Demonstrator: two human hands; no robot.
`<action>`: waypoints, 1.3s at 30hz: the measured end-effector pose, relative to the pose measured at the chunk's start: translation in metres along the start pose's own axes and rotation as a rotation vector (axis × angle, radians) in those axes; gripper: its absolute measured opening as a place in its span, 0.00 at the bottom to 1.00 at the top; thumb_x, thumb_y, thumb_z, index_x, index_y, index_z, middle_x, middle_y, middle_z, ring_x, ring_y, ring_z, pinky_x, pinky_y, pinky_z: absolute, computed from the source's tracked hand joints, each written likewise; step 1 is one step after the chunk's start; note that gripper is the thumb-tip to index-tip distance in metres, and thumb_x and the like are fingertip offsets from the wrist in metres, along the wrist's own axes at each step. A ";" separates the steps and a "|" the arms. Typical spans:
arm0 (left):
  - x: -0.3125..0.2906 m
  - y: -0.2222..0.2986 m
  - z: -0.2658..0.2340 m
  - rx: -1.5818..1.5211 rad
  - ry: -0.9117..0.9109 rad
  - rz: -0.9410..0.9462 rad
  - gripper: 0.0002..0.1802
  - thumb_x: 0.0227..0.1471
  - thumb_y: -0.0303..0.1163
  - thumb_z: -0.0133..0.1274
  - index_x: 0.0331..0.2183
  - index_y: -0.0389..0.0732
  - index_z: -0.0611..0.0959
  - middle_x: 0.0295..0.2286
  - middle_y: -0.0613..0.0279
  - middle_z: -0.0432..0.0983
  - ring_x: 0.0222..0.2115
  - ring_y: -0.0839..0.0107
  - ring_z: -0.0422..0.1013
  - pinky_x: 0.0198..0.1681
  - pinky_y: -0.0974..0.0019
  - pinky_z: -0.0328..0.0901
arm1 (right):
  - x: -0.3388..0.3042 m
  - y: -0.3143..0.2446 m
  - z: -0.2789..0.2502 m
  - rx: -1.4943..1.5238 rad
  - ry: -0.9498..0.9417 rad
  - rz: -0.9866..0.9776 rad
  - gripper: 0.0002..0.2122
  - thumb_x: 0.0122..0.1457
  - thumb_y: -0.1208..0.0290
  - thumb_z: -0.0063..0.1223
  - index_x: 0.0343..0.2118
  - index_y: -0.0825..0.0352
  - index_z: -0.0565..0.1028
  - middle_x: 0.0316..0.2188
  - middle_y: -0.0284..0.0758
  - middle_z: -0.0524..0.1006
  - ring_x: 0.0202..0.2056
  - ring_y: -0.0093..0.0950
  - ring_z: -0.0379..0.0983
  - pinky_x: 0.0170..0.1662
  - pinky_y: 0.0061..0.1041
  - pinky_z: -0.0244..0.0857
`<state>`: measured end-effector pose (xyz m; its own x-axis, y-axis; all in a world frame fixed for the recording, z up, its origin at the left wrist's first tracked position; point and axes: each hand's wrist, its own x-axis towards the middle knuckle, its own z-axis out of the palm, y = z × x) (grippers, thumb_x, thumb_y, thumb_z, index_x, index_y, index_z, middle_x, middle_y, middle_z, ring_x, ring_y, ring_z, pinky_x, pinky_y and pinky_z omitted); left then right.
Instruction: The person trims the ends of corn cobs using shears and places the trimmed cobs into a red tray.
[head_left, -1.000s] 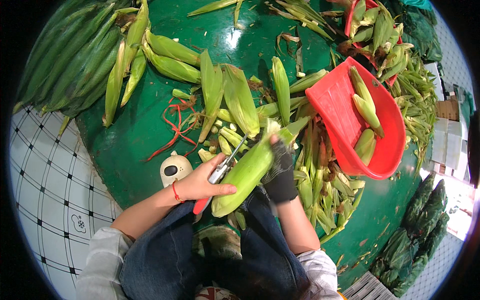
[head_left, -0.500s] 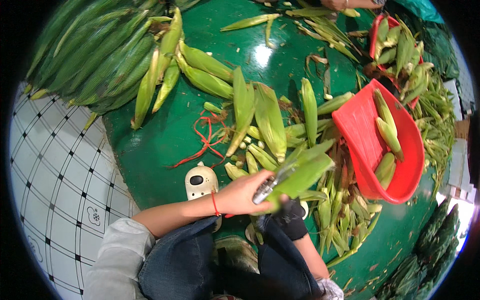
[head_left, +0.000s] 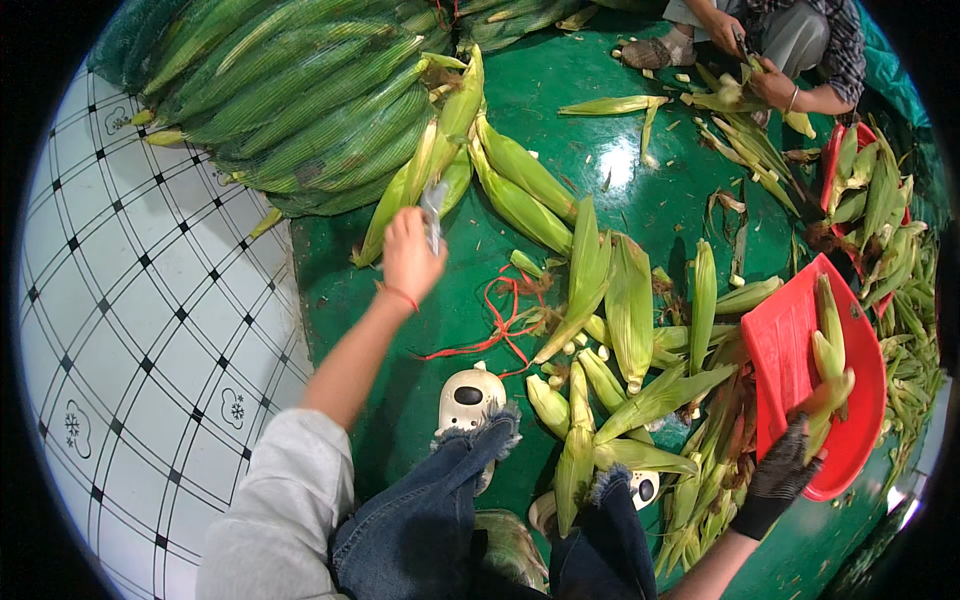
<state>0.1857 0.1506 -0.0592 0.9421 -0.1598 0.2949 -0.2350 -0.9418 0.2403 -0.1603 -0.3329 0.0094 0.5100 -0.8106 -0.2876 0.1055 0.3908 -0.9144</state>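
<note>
My left hand (head_left: 414, 255) is stretched far forward to the left, its fingers wrapped round a silvery metal knife (head_left: 434, 212). The knife overlaps, in view, the unhusked ears of corn (head_left: 460, 105) leaning by the netted sack; whether it touches them I cannot tell. My right hand (head_left: 782, 472), in a dark fingerless glove, reaches over the near rim of a red plastic scoop-shaped basket (head_left: 862, 440). It grips a blurred, partly husked ear of corn (head_left: 828, 398). Another pale green ear (head_left: 829, 325) lies inside the basket. Several ears (head_left: 630, 300) lie on the green floor before my feet.
A netted sack of corn (head_left: 300, 110) fills the upper left beside white tiles (head_left: 130, 340). Red string (head_left: 508, 320) lies near my pale shoe (head_left: 472, 398). Husks (head_left: 710, 490) pile by the basket. At the top right a co-worker's hands (head_left: 770, 85) handle corn beside another red basket (head_left: 834, 165).
My hands have parted. The left has swung forward and left with the knife; the right has gone to the red basket with an ear. The view has shifted, bringing the co-worker further in.
</note>
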 end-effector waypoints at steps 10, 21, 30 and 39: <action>-0.043 0.009 0.022 -1.225 -0.449 -0.722 0.12 0.51 0.28 0.50 0.35 0.43 0.64 0.21 0.62 0.68 0.16 0.75 0.63 0.17 0.71 0.60 | -0.064 0.146 0.095 0.199 -0.535 0.665 0.21 0.58 0.55 0.48 0.48 0.67 0.66 0.38 0.38 0.74 0.35 0.29 0.72 0.38 0.27 0.69; -0.169 0.000 -0.148 -0.859 -0.936 -0.255 0.21 0.47 0.30 0.57 0.40 0.40 0.64 0.28 0.64 0.68 0.28 0.76 0.66 0.30 0.72 0.63 | -0.089 0.215 0.172 0.063 -0.666 0.840 0.24 0.59 0.45 0.39 0.50 0.59 0.65 0.39 0.29 0.71 0.39 0.21 0.68 0.41 0.20 0.63; -0.137 0.014 -0.154 -0.504 -1.226 0.259 0.27 0.43 0.30 0.58 0.43 0.39 0.65 0.28 0.47 0.72 0.29 0.50 0.72 0.31 0.57 0.66 | -0.098 0.141 0.180 0.538 -0.294 0.526 0.20 0.62 0.53 0.39 0.47 0.64 0.65 0.42 0.36 0.71 0.43 0.30 0.69 0.49 0.31 0.65; -0.088 0.077 -0.087 -0.505 -0.814 0.659 0.24 0.40 0.28 0.58 0.42 0.37 0.68 0.27 0.50 0.71 0.27 0.50 0.70 0.29 0.57 0.65 | -0.068 0.067 0.137 0.379 -0.101 -0.031 0.19 0.61 0.55 0.42 0.48 0.65 0.66 0.42 0.36 0.71 0.45 0.31 0.67 0.52 0.33 0.59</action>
<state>0.0641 0.1174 0.0142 0.4340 -0.8904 -0.1370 -0.6326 -0.4095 0.6573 -0.0707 -0.1918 0.0064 0.5812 -0.7848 -0.2151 0.4198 0.5156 -0.7469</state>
